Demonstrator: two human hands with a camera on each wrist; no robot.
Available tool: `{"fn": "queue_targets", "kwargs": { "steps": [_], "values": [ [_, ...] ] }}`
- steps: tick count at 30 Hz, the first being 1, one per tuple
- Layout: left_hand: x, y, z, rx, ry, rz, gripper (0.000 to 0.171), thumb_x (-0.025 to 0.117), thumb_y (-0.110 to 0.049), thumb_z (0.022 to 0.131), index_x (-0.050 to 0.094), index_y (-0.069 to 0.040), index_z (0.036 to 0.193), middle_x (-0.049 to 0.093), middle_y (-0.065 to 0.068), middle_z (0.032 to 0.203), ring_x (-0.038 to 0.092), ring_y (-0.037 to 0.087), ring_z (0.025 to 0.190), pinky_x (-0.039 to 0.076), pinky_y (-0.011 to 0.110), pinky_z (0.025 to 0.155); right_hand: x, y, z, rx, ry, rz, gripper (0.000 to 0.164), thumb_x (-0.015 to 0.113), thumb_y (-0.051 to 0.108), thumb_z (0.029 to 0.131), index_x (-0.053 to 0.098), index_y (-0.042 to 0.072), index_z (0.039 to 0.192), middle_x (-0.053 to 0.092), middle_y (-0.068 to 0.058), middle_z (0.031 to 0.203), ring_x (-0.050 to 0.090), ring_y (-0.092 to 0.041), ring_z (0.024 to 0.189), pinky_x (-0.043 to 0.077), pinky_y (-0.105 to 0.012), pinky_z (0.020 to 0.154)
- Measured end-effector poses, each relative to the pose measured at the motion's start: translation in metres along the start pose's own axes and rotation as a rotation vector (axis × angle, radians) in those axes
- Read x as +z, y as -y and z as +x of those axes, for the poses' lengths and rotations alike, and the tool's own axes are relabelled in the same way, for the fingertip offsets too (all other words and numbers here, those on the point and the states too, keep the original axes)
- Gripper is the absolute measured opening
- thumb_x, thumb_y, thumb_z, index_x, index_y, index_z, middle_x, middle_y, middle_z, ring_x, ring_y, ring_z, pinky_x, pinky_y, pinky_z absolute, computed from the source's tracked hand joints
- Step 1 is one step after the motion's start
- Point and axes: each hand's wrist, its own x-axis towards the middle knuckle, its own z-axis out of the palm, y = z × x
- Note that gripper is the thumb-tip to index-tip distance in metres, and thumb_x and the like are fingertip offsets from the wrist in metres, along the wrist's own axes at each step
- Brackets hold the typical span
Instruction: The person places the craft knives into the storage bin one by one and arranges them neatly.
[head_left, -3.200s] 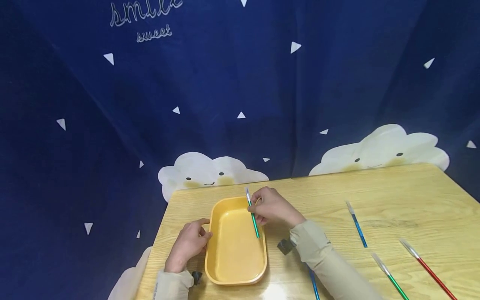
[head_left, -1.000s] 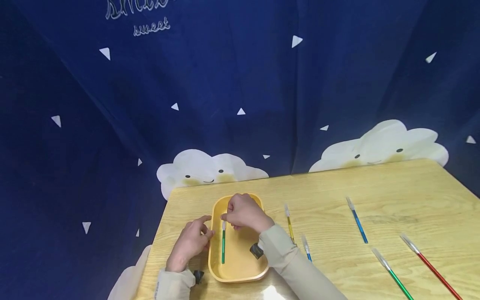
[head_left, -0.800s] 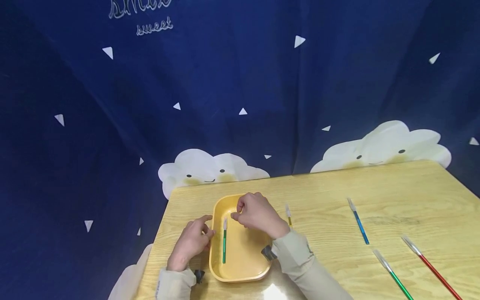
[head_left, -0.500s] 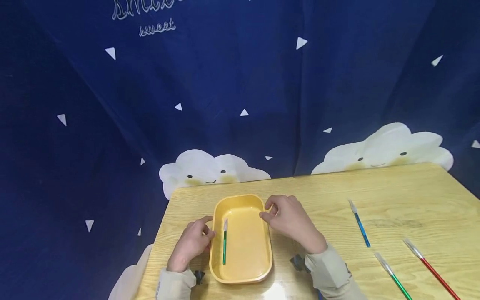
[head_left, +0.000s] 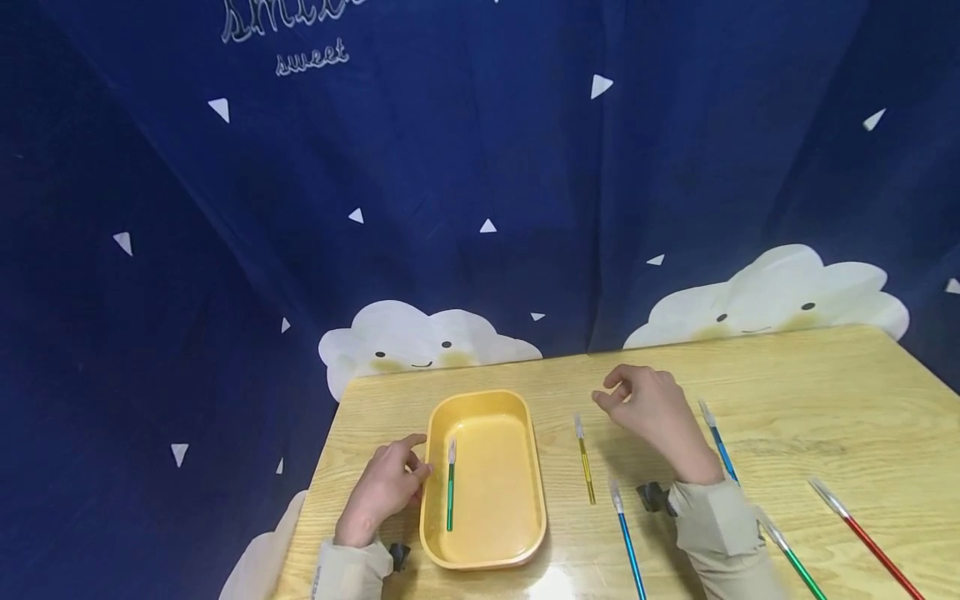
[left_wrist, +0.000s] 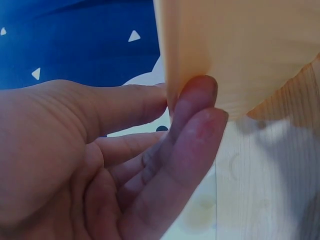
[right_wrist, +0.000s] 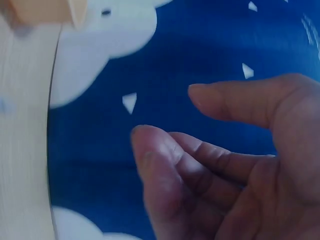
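Dark blue curtain (head_left: 450, 158) fills your background, clouds along its foot, and up against it runs the pale wooden table (head_left: 817, 383). Next down in size, your yellow tray (head_left: 495, 475), left of centre with one pen inside. And look at the hands: your left hand (head_left: 382, 483) has the tray's near-left side, thumb at the rim, fingers against the outer wall. Your right hand (head_left: 652, 408) hangs over the table, thumb and fingertips parted, nothing between them, fingers softly bent, forearm slanting in from the lower right.

So you look to be between pieces; another pick would call for lowering that wrist and pinching a barrel. Plenty lie loose: the red pen (head_left: 866, 540) far right, a green pen (head_left: 791, 554) beside it, the nearer blue pen (head_left: 630, 542), a farther blue pen (head_left: 722, 447) just beyond your hand, and the short yellow pen (head_left: 586, 462) beside the tray. Inside it, lengthwise by the left wall, rests the other green pen (head_left: 451, 492).
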Motion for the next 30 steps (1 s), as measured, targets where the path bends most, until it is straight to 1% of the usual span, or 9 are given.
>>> {"fn": "queue_targets", "kwargs": {
  "steps": [6, 10, 13, 17, 20, 24, 27, 28, 30],
  "values": [
    [-0.001, -0.001, 0.000, 0.005, 0.001, 0.007, 0.054, 0.069, -0.003, 0.096, 0.052, 0.007, 0.146, 0.067, 0.007, 0.082, 0.070, 0.020, 0.055, 0.056, 0.026, 0.050, -0.022, -0.034, 0.001, 0.086, 0.019, -0.046, 0.038, 0.070, 0.033, 0.095, 0.074, 0.000, 0.111, 0.078, -0.013, 0.092, 0.071, -0.033, 0.084, 0.051, -0.041, 0.067],
    [0.000, -0.001, -0.001, -0.003, -0.008, 0.009, 0.053, 0.069, -0.003, 0.096, 0.053, 0.006, 0.146, 0.067, 0.007, 0.081, 0.070, 0.021, 0.055, 0.056, 0.026, 0.051, -0.032, -0.055, 0.001, 0.136, 0.024, -0.049, 0.041, 0.068, 0.033, 0.096, 0.072, -0.003, 0.115, 0.078, -0.019, 0.098, 0.072, -0.038, 0.088, 0.052, -0.044, 0.069],
    [0.000, -0.002, -0.002, 0.001, -0.012, 0.005, 0.053, 0.069, -0.004, 0.096, 0.053, 0.006, 0.146, 0.068, 0.007, 0.081, 0.070, 0.021, 0.055, 0.056, 0.026, 0.052, -0.040, -0.071, 0.001, 0.170, 0.043, -0.057, 0.045, 0.067, 0.035, 0.097, 0.070, -0.006, 0.118, 0.077, -0.023, 0.103, 0.072, -0.038, 0.087, 0.053, -0.044, 0.067],
    [-0.001, -0.002, -0.002, 0.007, -0.008, -0.005, 0.053, 0.069, -0.004, 0.097, 0.053, 0.006, 0.146, 0.068, 0.007, 0.082, 0.070, 0.022, 0.055, 0.056, 0.026, 0.052, -0.049, -0.092, -0.001, 0.220, 0.092, -0.096, 0.049, 0.065, 0.035, 0.098, 0.067, -0.008, 0.122, 0.076, -0.024, 0.105, 0.071, -0.036, 0.083, 0.052, -0.041, 0.061],
    [0.000, -0.001, -0.002, 0.004, -0.005, -0.007, 0.053, 0.069, -0.005, 0.097, 0.053, 0.006, 0.146, 0.068, 0.008, 0.082, 0.071, 0.022, 0.055, 0.056, 0.026, 0.052, -0.052, -0.108, -0.003, 0.234, 0.136, -0.117, 0.050, 0.065, 0.033, 0.098, 0.066, -0.010, 0.124, 0.074, -0.027, 0.114, 0.071, -0.043, 0.088, 0.054, -0.044, 0.062],
    [0.000, 0.000, -0.001, 0.005, -0.005, -0.006, 0.053, 0.069, -0.005, 0.097, 0.053, 0.006, 0.147, 0.068, 0.007, 0.082, 0.071, 0.022, 0.056, 0.056, 0.026, 0.053, -0.053, -0.127, -0.003, 0.263, 0.210, -0.123, 0.051, 0.066, 0.030, 0.096, 0.063, -0.010, 0.127, 0.064, -0.036, 0.129, 0.065, -0.056, 0.104, 0.055, -0.053, 0.071],
    [0.000, 0.000, -0.001, 0.012, -0.009, 0.002, 0.053, 0.069, -0.005, 0.097, 0.053, 0.006, 0.146, 0.067, 0.007, 0.081, 0.071, 0.022, 0.056, 0.056, 0.026, 0.053, -0.051, -0.137, -0.004, 0.301, 0.269, -0.118, 0.052, 0.065, 0.030, 0.097, 0.060, -0.010, 0.130, 0.059, -0.039, 0.134, 0.062, -0.059, 0.108, 0.055, -0.056, 0.073],
    [0.000, 0.000, -0.001, 0.012, -0.010, 0.005, 0.053, 0.069, -0.005, 0.097, 0.053, 0.006, 0.146, 0.067, 0.007, 0.081, 0.071, 0.022, 0.056, 0.056, 0.026, 0.054, -0.049, -0.140, -0.004, 0.310, 0.286, -0.112, 0.051, 0.064, 0.030, 0.097, 0.060, -0.010, 0.130, 0.059, -0.039, 0.133, 0.063, -0.058, 0.106, 0.055, -0.055, 0.072],
    [0.000, -0.001, -0.001, 0.008, -0.011, 0.010, 0.053, 0.069, -0.005, 0.097, 0.053, 0.006, 0.146, 0.067, 0.006, 0.081, 0.070, 0.021, 0.055, 0.056, 0.026, 0.054, -0.046, -0.145, -0.005, 0.327, 0.309, -0.084, 0.043, 0.063, 0.028, 0.097, 0.063, -0.008, 0.122, 0.064, -0.036, 0.119, 0.065, -0.050, 0.095, 0.053, -0.049, 0.068]
  ]
}}
